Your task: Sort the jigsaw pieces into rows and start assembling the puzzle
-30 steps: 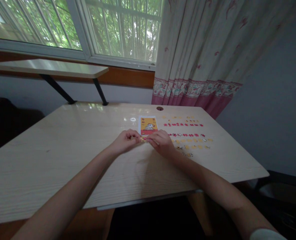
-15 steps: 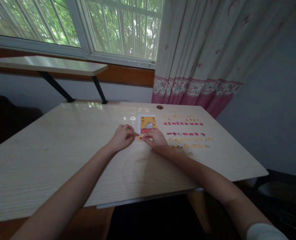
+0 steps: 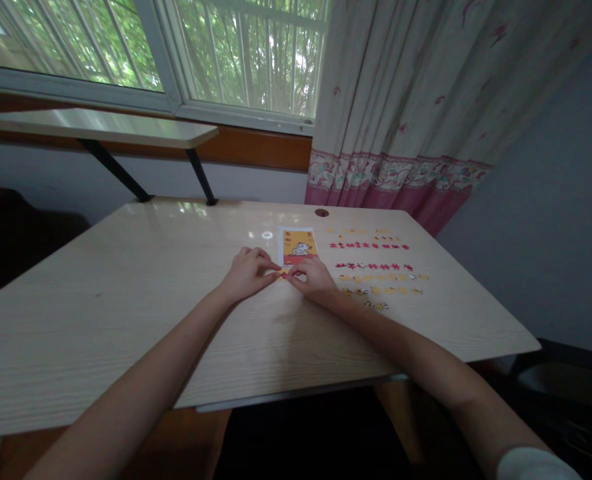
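My left hand and my right hand meet fingertip to fingertip on the pale wooden table. Both pinch small yellow and red puzzle pieces at the lower edge of a yellow picture card with a cartoon animal. The pieces between my fingers are mostly hidden. To the right of my right hand lie rows of loose red pieces and yellow pieces.
A round cable hole sits at the table's far edge. Behind it are a window, a narrow shelf on black brackets and a pink-hemmed curtain. A dark seat stands at the left.
Both hands have slid a little farther from me, up to the card's lower edge, and stay pinched together. The view has shifted slightly.
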Demonstrator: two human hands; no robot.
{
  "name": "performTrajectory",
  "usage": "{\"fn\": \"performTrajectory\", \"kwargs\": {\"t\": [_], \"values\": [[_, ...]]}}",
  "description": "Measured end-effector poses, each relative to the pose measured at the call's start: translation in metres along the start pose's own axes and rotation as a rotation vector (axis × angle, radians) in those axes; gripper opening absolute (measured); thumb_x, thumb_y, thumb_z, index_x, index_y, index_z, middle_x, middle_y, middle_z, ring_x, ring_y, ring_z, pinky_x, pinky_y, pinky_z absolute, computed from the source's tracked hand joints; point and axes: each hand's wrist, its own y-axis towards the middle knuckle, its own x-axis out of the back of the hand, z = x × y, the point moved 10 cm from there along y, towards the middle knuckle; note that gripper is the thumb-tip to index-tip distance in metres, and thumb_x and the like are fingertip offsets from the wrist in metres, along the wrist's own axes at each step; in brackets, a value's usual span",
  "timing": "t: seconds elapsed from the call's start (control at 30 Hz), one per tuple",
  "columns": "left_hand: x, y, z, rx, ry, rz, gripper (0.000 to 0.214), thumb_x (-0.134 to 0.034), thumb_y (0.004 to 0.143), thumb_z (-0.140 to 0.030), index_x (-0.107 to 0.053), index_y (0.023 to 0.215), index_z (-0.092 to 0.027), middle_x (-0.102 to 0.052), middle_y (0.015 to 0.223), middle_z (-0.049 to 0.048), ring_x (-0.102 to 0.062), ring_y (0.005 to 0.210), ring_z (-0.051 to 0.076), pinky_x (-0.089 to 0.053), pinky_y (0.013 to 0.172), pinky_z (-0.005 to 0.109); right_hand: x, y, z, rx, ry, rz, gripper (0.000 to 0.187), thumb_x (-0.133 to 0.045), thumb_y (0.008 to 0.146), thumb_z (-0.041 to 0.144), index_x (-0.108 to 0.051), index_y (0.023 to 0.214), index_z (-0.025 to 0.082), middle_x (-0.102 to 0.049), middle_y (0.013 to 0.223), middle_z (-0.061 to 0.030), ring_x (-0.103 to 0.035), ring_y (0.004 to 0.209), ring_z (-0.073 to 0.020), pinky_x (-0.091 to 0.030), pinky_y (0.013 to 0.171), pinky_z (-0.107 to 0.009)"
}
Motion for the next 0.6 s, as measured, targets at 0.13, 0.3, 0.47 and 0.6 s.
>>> {"fn": "performTrajectory", "kwargs": {"t": [0.13,0.3,0.47,0.6], "values": [[0.0,0.0,0.0,0.022,-0.005,0.008,0.023,-0.06,0.075,-0.04,-0.072,0.089,-0.027,-0.059,0.09,0.0051,-0.048,0.088,0.021,-0.035,0.082,0.038,0.003,-0.002,0.007,0.044,-0.01,-0.023,0.014,-0.057,0.081,0.026,-0.068,0.086,0.019,-0.064,0.083,-0.0038,-0.052,0.085,-0.0161,-0.037,0.083,-0.031],[0.0,0.0,0.002,0.038,-0.003,0.008,0.024,-0.059,0.075,-0.042,-0.072,0.089,-0.028,-0.059,0.091,0.0054,-0.049,0.088,0.022,-0.034,0.082,0.038,-0.002,-0.004,0.012,0.07,-0.043,0.033,0.017,-0.054,0.083,0.027,-0.069,0.087,0.02,-0.065,0.087,-0.0044,-0.052,0.089,-0.0168,-0.037,0.084,-0.032],[-0.002,-0.001,0.0,-0.016,0.013,0.011,0.026,-0.057,0.076,-0.042,-0.071,0.091,-0.027,-0.059,0.091,0.0057,-0.048,0.089,0.022,-0.035,0.081,0.038,0.0,-0.006,0.013,0.071,-0.053,0.058,0.017,-0.054,0.083,0.027,-0.069,0.09,0.022,-0.064,0.088,-0.0041,-0.051,0.089,-0.0173,-0.037,0.083,-0.032],[0.0,-0.002,0.001,-0.028,0.003,0.009,0.027,-0.053,0.08,-0.039,-0.071,0.095,-0.026,-0.059,0.092,0.0058,-0.049,0.089,0.022,-0.034,0.083,0.039,0.014,-0.007,0.004,0.044,-0.017,0.027,0.018,-0.054,0.083,0.027,-0.07,0.088,0.02,-0.063,0.085,-0.0047,-0.052,0.086,-0.016,-0.038,0.08,-0.029]]}}
